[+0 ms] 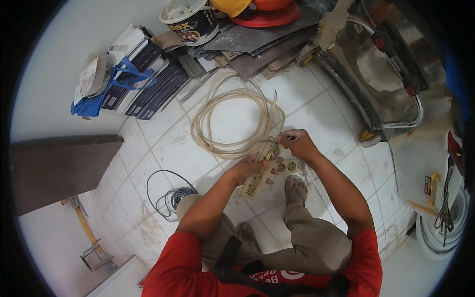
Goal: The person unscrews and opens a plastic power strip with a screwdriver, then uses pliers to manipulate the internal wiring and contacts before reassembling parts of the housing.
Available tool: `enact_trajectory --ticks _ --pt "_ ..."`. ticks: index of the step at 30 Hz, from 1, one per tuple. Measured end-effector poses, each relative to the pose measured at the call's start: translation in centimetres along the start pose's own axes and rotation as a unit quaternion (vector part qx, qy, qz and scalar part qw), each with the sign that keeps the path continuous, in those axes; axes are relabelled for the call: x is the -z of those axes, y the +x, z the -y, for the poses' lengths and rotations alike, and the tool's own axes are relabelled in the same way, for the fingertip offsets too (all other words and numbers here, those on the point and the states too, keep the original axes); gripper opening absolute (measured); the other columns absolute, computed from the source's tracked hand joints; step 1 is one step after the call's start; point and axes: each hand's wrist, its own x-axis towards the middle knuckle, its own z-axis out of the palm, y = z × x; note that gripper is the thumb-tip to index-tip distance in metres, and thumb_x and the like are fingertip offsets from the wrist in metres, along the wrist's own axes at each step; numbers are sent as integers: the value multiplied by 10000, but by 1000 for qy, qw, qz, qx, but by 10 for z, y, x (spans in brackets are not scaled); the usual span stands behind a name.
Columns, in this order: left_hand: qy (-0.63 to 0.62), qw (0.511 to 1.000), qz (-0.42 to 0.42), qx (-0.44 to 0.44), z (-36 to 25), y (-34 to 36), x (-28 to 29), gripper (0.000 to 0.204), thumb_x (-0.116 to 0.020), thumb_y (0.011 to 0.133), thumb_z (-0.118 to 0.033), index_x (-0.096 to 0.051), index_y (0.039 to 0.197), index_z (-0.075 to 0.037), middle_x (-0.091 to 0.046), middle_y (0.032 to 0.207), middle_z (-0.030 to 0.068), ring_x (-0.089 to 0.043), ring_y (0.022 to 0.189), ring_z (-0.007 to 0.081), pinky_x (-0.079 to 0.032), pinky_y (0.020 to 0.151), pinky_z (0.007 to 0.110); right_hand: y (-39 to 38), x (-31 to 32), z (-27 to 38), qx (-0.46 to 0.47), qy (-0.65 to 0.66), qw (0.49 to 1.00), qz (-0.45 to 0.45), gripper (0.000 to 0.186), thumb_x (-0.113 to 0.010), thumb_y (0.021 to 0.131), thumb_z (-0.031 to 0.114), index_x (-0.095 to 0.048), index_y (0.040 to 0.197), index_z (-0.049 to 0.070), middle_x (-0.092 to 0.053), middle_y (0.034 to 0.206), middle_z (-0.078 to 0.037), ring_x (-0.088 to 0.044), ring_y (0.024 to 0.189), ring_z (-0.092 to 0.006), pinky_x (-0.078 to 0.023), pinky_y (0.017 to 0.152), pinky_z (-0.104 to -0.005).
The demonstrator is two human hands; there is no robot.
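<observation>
An opened power strip housing [254, 185], long, narrow and cream, lies tilted in my left hand [242, 170]. Its inside faces up and shows metal contact strips and wires. My left fingers wrap round its edge, the thumb across the open side. At the housing's far end my right hand [301, 147] is pinched closed. Something small and dark shows by its fingers; I cannot make out what. A beige cable [202, 141] lies coiled on the floor just beyond, running up to that end. The socket cover [292, 166], with round outlets, shows beneath the housing, right of my left fingers.
A thin dark wire coil [173, 199] lies left of my knee. Tile boxes [148, 81], a paint bucket [190, 24] and stacked grey boards [267, 37] stand at the back. A wheeled metal-framed machine [391, 74] stands right. A yellow-handled tool [88, 227] lies left.
</observation>
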Motion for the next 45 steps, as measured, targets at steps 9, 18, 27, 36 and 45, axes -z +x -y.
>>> enact_trajectory --ticks 9,18,27,36,45 --pt "3 999 -41 -32 6 6 -11 619 -668 982 -244 -386 1501 -58 -548 1415 148 -635 1113 261 -630 809 433 3 -3 -31 152 -81 980 -104 313 -768 859 295 -761 947 -6 -722 821 -111 -639 679 -179 -527 681 -326" --pt "41 996 -64 -38 3 15 -16 523 -633 1005 -248 -449 1453 -51 -583 1295 104 -648 1106 258 -632 795 421 -14 -7 -26 93 -118 985 -87 279 -788 813 237 -761 984 18 -718 763 -129 -674 691 -188 -535 668 -330" --pt "85 994 -65 -34 5 20 -15 497 -637 1005 -239 -463 1436 -60 -587 1265 83 -650 1079 225 -629 760 391 -7 -5 -25 58 -167 983 -45 307 -779 798 172 -765 1062 15 -723 771 -150 -700 705 -202 -553 699 -343" --pt "145 985 -89 -32 8 20 -16 495 -619 1016 -254 -470 1446 -61 -571 1227 74 -647 1034 212 -631 750 376 6 -6 -36 18 -76 997 -20 276 -787 775 141 -755 990 -27 -744 826 -130 -703 755 -198 -549 730 -321" --pt "119 988 -91 -46 6 24 -9 478 -628 1009 -245 -489 1421 -45 -589 1294 83 -647 1040 215 -634 749 387 3 -11 -40 18 54 998 -41 285 -745 848 182 -750 1037 -32 -727 843 -130 -659 678 -170 -534 660 -317"
